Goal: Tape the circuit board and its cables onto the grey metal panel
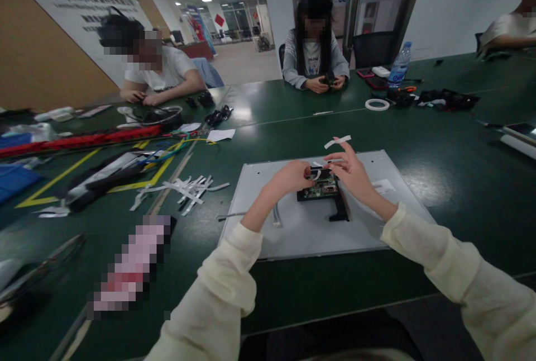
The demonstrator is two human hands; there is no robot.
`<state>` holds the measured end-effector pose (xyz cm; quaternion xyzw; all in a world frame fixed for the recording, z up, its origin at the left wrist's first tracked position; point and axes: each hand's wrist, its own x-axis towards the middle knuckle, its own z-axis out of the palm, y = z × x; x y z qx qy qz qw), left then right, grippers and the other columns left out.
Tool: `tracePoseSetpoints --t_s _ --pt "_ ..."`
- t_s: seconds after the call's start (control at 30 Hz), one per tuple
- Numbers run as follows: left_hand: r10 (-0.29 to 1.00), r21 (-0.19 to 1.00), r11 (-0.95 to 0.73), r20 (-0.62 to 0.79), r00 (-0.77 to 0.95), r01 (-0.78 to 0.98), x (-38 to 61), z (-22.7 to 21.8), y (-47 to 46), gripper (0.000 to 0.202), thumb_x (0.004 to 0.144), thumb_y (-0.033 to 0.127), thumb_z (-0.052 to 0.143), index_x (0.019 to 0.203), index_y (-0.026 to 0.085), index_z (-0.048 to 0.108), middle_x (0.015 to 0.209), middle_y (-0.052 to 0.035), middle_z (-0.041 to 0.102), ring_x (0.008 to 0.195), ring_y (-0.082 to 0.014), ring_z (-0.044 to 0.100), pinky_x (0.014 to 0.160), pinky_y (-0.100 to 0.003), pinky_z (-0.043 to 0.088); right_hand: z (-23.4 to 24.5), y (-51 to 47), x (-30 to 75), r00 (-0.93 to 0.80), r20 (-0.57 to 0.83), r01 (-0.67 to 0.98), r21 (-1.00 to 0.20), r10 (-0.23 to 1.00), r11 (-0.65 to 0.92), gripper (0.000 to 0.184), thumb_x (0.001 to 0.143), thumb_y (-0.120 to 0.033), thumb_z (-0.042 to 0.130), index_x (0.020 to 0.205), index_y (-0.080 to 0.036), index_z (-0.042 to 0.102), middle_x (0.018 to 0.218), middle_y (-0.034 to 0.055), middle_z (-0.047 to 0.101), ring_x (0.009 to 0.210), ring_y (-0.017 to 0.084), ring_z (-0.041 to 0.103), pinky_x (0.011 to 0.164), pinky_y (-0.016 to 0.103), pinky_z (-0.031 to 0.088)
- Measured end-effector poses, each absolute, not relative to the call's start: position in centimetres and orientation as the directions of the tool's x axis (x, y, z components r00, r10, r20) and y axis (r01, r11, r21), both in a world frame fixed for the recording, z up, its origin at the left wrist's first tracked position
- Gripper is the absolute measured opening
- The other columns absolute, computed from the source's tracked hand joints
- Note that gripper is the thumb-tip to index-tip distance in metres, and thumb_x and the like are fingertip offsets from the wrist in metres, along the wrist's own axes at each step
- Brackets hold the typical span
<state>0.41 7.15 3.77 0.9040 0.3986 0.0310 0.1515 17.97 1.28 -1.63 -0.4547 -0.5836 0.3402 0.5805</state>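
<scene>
My left hand (293, 175) is closed at the far end of a green circuit board (320, 190) in a black bracket (341, 209). A short curled white strip (317, 175) shows at its fingertips. Opposite it, my right hand (352, 174) has its fingers apart, the thumb and lower fingers close to the left fingertips. Another white strip (337, 142) clings to a raised right fingertip. Bracket and board lie on a flat light-grey panel (268, 243). A grey cable (276, 215) rests on the panel left of the board. The fingers hide the board's far edge.
Loose white strips (192, 190) lie in a pile left of the panel. Beyond it are a white tape roll (377, 105), a water bottle (401, 65) and black cables (218, 115). Two people sit across the green table (268, 115), another at far right.
</scene>
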Motion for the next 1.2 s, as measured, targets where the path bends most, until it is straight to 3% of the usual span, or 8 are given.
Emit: tracePoseSetpoints --t_s 0.1,0.33,0.77,0.93,1.2 --pt "0.741 0.232 -0.646 -0.035 0.67 0.727 0.7 3.6 6.9 0.013 0.067 0.025 0.063 0.075 0.016 0.066 0.072 -0.0044 0.067 0.066 -0.0168 0.058 0.06 -0.025 0.04 -1.6 1.4 18.3 0.107 0.367 0.151 -0.925 0.924 0.349 0.07 0.083 -0.024 0.054 0.146 -0.03 0.022 0.107 0.0065 0.063 0.091 0.018 0.065 0.077 0.034 0.053" --pt "0.758 0.307 -0.597 -0.088 0.647 0.741 0.9 4.5 6.5 0.014 0.069 0.018 0.058 0.074 0.015 0.071 0.072 -0.0044 0.07 0.066 -0.0159 0.061 0.06 -0.024 0.042 -1.6 1.5 18.4 0.104 0.385 0.193 -0.912 0.917 0.362 0.069 0.083 -0.023 0.053 0.145 -0.03 0.024 0.105 0.0063 0.063 0.089 0.017 0.065 0.077 0.034 0.053" --pt "0.75 0.265 -0.632 -0.03 0.661 0.728 1.1 5.4 6.0 0.013 0.071 0.016 0.058 0.073 0.013 0.071 0.072 -0.0065 0.07 0.067 -0.0168 0.061 0.062 -0.025 0.044 -1.5 1.1 18.1 0.03 0.364 0.295 -0.893 0.931 0.339 0.074 0.078 -0.032 0.063 0.143 -0.027 0.03 0.107 0.008 0.062 0.081 0.017 0.065 0.065 0.029 0.054" --pt "0.725 0.367 -0.652 0.048 0.687 0.663 1.4 5.8 5.7 0.014 0.073 0.015 0.056 0.08 0.015 0.068 0.075 -0.0041 0.069 0.068 -0.0157 0.062 0.064 -0.024 0.045 -0.9 1.0 18.0 0.0 0.369 0.28 -0.892 0.929 0.354 0.077 0.074 -0.03 0.067 0.143 -0.028 0.031 0.106 0.0072 0.063 0.076 0.016 0.065 0.065 0.029 0.055" --pt "0.676 0.667 -0.56 0.023 0.737 0.492 2.4 6.9 3.9 0.02 0.08 0.016 0.05 0.098 0.017 0.059 0.062 0.0028 0.063 0.055 -0.0116 0.059 0.057 -0.022 0.044 1.4 -1.1 19.5 0.043 0.433 0.371 -0.844 0.901 0.388 0.071 0.079 -0.031 0.063 0.142 -0.032 0.032 0.116 0.008 0.06 0.07 0.015 0.065 0.062 0.03 0.055"
